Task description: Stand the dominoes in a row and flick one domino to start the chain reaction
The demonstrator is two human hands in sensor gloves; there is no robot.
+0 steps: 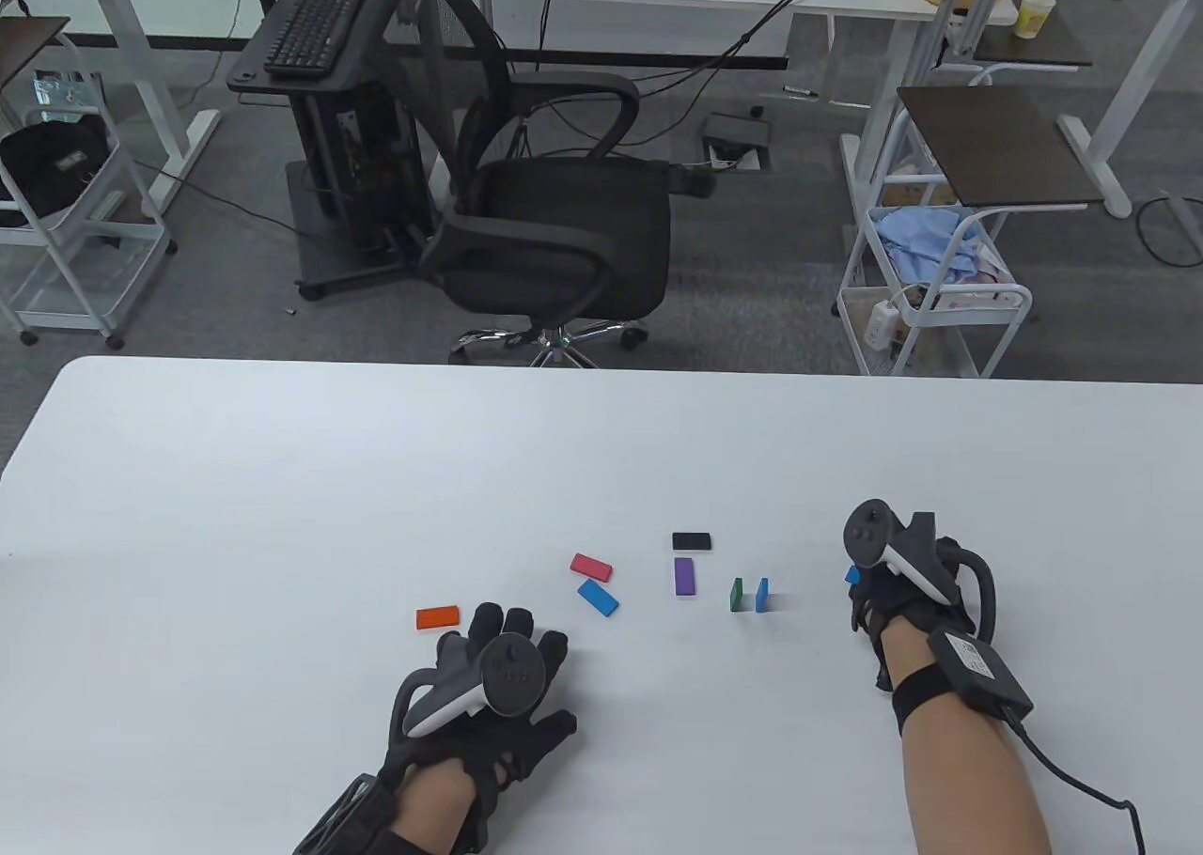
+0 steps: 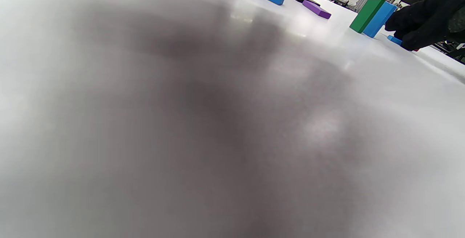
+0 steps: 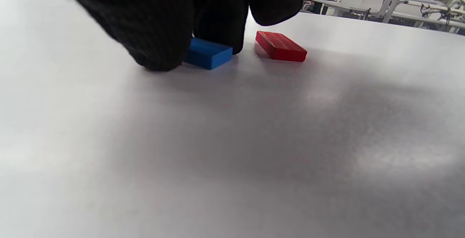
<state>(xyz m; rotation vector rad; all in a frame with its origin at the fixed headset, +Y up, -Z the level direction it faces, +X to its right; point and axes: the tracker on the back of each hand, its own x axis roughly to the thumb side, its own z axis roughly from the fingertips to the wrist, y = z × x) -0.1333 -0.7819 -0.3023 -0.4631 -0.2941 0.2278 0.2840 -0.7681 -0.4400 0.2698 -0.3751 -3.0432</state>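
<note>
Two dominoes stand upright side by side, a green one point(image 1: 737, 595) point(image 2: 366, 14) and a blue one point(image 1: 762, 595) point(image 2: 379, 20). Right of them my right hand point(image 1: 857, 581) point(image 3: 198, 47) reaches down and pinches a flat blue domino point(image 1: 852, 574) point(image 3: 209, 53) between thumb and fingers. A red domino point(image 3: 280, 46) lies flat just beside it, hidden under the hand in the table view. Pink point(image 1: 591, 567), blue point(image 1: 598, 598), purple point(image 1: 685, 576), black point(image 1: 692, 541) and orange point(image 1: 438, 617) dominoes lie flat. My left hand point(image 1: 507, 625) rests flat, fingers straight, just right of the orange domino.
The white table point(image 1: 282, 479) stretches wide to the left and far side. A black office chair point(image 1: 554, 235) stands beyond the far edge, with white carts and desks around it. A cable point(image 1: 1081, 780) trails from my right wrist.
</note>
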